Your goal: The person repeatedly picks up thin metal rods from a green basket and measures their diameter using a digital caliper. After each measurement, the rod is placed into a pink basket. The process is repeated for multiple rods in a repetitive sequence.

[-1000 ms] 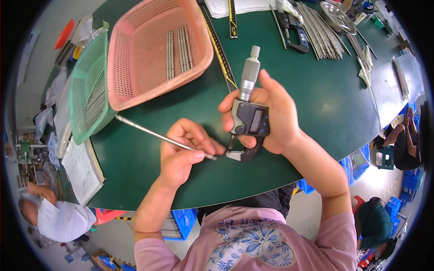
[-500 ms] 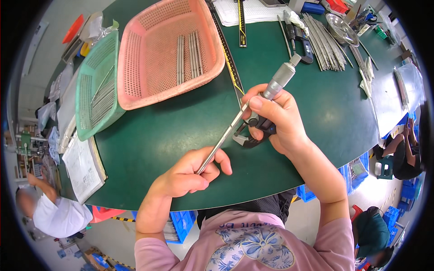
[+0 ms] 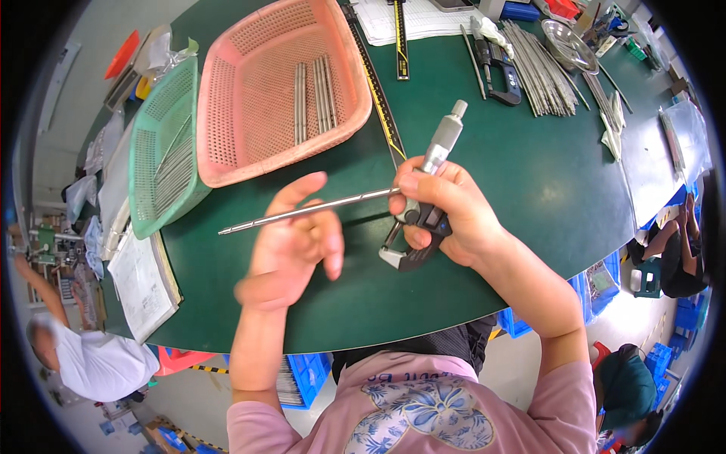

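My right hand (image 3: 463,204) is closed round a digital outside micrometer (image 3: 443,140), its thimble pointing up and away and its frame hanging below the fingers. Between thumb and fingertips the same hand pinches one end of a thin metal rod (image 3: 355,201). The rod stretches leftward, nearly level, above the green table. My left hand (image 3: 291,253), smeared a little by motion, has its fingers spread; the rod crosses in front of them, and whether they touch it I cannot tell.
A pink basket (image 3: 257,168) with several rods stands beyond my left hand, beside a green basket (image 3: 144,216) of rods. Farther right lie a second micrometer (image 3: 505,89), a bundle of rods (image 3: 541,72) and a metal bowl (image 3: 569,49). Papers (image 3: 140,284) rest at the left edge.
My left hand has let go of the rod and opened, moving up and left. The rod has swung from steeply slanted to nearly level. My right hand has shifted slightly left with the micrometer.
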{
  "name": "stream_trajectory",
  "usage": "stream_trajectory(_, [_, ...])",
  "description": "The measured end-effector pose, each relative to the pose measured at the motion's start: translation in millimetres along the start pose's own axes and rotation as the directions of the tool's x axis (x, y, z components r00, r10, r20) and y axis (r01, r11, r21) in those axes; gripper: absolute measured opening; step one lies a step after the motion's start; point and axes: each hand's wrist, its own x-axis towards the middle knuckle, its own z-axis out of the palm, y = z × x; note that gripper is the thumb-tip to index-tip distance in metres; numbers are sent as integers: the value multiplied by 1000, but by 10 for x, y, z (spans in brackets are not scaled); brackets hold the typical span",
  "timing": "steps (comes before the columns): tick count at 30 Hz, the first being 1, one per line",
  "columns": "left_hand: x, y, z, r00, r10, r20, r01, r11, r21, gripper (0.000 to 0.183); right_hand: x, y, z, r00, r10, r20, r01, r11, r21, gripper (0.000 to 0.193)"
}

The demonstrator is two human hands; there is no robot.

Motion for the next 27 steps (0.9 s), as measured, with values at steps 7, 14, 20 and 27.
stream_trajectory(7, [6, -322, 91, 951, -48, -304, 81, 992, 98, 19, -29, 50, 108, 998, 46, 31, -42, 990, -134, 19])
stream_trajectory(14, [-32, -326, 102, 954, -143, -262, 175, 979, 105, 16, 7, -73, 8, 998, 47, -39, -47, 999, 14, 66])
stream_trajectory(20, [-36, -322, 109, 965, -148, -215, 177, 977, 123, 15, -10, -86, 9, 997, 74, -28, -71, 995, 73, 66])
stream_trajectory(27, [-38, -305, 115, 963, -184, -198, 210, 970, 119, 16, -10, -87, 7, 996, 87, 18, -88, 991, 103, 65])
